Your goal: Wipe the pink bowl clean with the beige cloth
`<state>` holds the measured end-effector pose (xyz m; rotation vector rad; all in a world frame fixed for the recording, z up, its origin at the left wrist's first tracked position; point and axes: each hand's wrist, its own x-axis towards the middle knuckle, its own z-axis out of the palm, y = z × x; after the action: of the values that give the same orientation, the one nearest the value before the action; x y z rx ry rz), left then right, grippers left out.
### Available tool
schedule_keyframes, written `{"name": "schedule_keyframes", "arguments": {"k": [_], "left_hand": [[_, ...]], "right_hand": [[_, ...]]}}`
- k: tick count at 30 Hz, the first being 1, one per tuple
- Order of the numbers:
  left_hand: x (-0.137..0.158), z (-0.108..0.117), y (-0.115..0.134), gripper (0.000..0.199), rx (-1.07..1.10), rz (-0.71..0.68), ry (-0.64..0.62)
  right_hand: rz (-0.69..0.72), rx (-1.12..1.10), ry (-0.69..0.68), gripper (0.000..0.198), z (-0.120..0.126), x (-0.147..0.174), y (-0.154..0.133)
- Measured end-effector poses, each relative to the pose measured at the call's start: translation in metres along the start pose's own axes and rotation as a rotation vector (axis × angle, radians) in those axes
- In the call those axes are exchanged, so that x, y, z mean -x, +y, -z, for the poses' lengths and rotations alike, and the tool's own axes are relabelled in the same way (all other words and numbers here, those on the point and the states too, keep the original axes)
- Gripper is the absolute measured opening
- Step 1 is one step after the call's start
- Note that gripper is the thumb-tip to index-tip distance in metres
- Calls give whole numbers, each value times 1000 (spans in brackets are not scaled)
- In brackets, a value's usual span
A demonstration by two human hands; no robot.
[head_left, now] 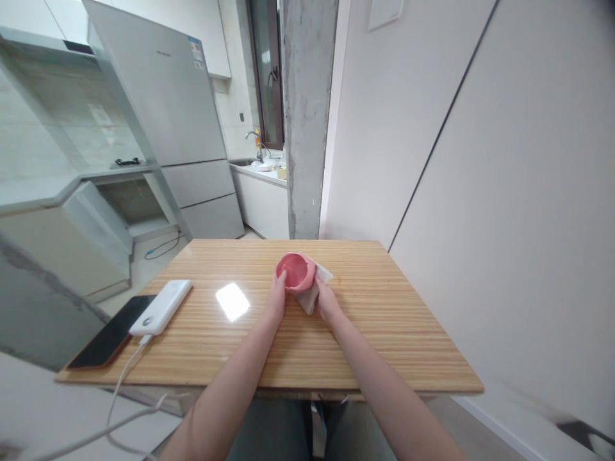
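A pink bowl-like cup (pixel 295 269) is tilted over the middle of the table, its opening turned up and toward me. My left hand (pixel 277 296) grips its left side, with the thumb over the rim. On the other side, my right hand (pixel 327 299) is closed on a pale cloth or tissue (pixel 308 299), pressed against the cup's outer right wall. One corner of this cloth sticks out to the right, and another hangs below the cup. The fingers behind the cup and cloth are hidden.
The wood-grain table (pixel 394 333) has a white power bank (pixel 161 307) resting partly on a dark phone-like slab (pixel 108 336) at left. A white cable (pixel 125 371) runs off the near edge. Beyond stand a fridge (pixel 168 96) and a concrete pillar (pixel 310 121); a wall (pixel 480 192) is at right.
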<state>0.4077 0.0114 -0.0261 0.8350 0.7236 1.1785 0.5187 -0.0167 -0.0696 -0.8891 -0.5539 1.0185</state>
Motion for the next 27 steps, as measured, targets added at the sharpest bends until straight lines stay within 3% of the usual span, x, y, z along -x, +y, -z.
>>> {"name": "schedule_keyframes", "arguments": {"k": [6,9,12,16,18,22,24,27], "left_hand": [[10,-8,0,49,-113,304,-150],[10,-8,3,46,-105,273,-84],[8,-6,6,44,-16,156,33],[7,-6,6,42,16,53,-24],[7,-6,5,54,-19,66,-74],[8,-7,1,59,-93,276,-164],[7,-6,0,56,-153,317,-116],[6,-4,0,53,-134,237,-1]], "right_hand": [[77,-43,192,37,5,-4,-18],[48,-30,141,37,4,-3,-14],[-2,-16,9,36,-3,1,-3],[-31,-47,-43,32,-7,1,0],[-18,-89,18,32,-3,-2,-5],[57,-138,192,29,5,-9,-16],[48,-163,221,27,6,-8,-18],[-53,-224,114,26,-1,-2,-16]]}}
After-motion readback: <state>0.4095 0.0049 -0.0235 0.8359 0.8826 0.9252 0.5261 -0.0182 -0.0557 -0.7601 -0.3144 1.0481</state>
